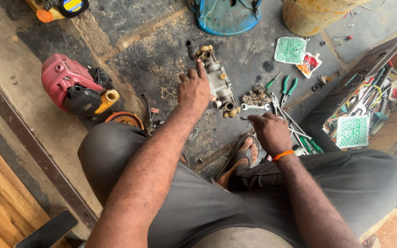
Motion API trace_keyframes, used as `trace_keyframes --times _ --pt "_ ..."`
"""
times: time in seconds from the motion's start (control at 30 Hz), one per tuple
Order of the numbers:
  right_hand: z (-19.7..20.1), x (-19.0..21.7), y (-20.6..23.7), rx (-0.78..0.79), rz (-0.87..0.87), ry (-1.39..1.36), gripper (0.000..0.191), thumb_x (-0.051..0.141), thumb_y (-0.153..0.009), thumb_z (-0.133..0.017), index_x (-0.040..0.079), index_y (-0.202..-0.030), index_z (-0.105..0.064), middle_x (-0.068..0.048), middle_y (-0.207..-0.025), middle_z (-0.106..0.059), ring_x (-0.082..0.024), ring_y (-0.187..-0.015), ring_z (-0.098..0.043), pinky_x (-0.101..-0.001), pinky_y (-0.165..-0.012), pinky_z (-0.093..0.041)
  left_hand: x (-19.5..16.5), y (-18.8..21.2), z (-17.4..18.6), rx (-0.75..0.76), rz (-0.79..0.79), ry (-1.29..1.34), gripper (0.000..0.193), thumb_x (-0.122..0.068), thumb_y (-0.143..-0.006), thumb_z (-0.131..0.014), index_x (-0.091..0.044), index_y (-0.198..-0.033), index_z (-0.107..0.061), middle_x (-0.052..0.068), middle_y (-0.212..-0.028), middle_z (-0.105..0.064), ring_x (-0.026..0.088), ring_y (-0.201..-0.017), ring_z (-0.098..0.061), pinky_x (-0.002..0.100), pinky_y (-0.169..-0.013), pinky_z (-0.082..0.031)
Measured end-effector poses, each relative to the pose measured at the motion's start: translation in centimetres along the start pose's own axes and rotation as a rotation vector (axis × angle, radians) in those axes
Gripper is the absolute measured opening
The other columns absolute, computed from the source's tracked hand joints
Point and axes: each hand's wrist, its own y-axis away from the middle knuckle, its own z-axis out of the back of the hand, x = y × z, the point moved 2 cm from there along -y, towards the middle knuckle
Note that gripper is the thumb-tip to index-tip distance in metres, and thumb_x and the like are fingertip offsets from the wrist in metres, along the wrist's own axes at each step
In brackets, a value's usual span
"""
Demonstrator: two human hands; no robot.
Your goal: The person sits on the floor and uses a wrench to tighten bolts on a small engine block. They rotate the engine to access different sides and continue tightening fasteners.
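Nearest, the right hand [270, 132], wearing an orange wristband [283, 155], curls over thin metal tools [295, 125] on the floor [161, 59] beside a spanner [255, 107]; whether it grips one I cannot tell. Farther out, the left hand [193, 89] rests fingers-spread against the metal pump body [218, 81], steadying it. The work looks mid-dismantling; a tool must be chosen and carried to a fitting. A red engine [72, 85] lies left.

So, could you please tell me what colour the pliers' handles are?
Green: the pliers lie on the floor beyond the right hand; head view.
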Motion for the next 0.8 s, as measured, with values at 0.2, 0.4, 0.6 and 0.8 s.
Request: trace_keyframes --times 0.2,0.4,0.6,0.8 --pt "1.9 2.1 0.5 -0.309 0.161 0.128 0.024 0.025 -0.102 -0.063 0.026 -0.120 -0.079 -0.005 -0.100 -0.072 -0.023 -0.093 -0.065 -0.0497 -0.105 -0.043 0.4 -0.1 0.5 -0.023 -0.045 0.047 0.124 -0.037 -0.080 -0.091 0.006 -0.159 -0.006 0.035 -0.146 -0.044 0.059 -0.130 -0.048 0.058 -0.097 -0.056" --pt "2.0 3.0 0.2 -0.315 0.158 0.188 0.025 0.020 -0.101 -0.064 0.025 -0.120 -0.079 -0.006 -0.102 -0.072 -0.025 -0.101 -0.066 -0.0498 -0.107 -0.043 0.2 0.3 0.8 -0.009 -0.054 0.062 0.132 -0.049 -0.075 -0.093 0.006 -0.158 -0.005 0.036 -0.148 -0.042 0.060 -0.130 -0.047 0.061 -0.096 -0.056" --pt "2.3 3.2 -0.1 -0.301 0.202 0.259 0.028 0.015 -0.100 -0.063 0.025 -0.121 -0.078 -0.005 -0.103 -0.072 -0.024 -0.102 -0.068 -0.0511 -0.112 -0.041 0.3 0.1 0.3 -0.033 -0.059 0.002 0.125 -0.041 -0.080 -0.091 0.006 -0.160 -0.007 0.036 -0.149 -0.042 0.060 -0.129 -0.049 0.057 -0.092 -0.060" --pt "2.2 2.9 -0.7 -0.278 0.198 0.248 0.028 0.012 -0.100 -0.062 0.025 -0.119 -0.078 -0.003 -0.109 -0.074 -0.024 -0.094 -0.072 -0.0540 -0.118 -0.035 0.3 -0.1 0.5 -0.006 -0.037 0.009 0.123 -0.038 -0.081 -0.090 0.005 -0.160 -0.004 0.037 -0.152 -0.036 0.061 -0.132 -0.045 0.051 -0.089 -0.062"
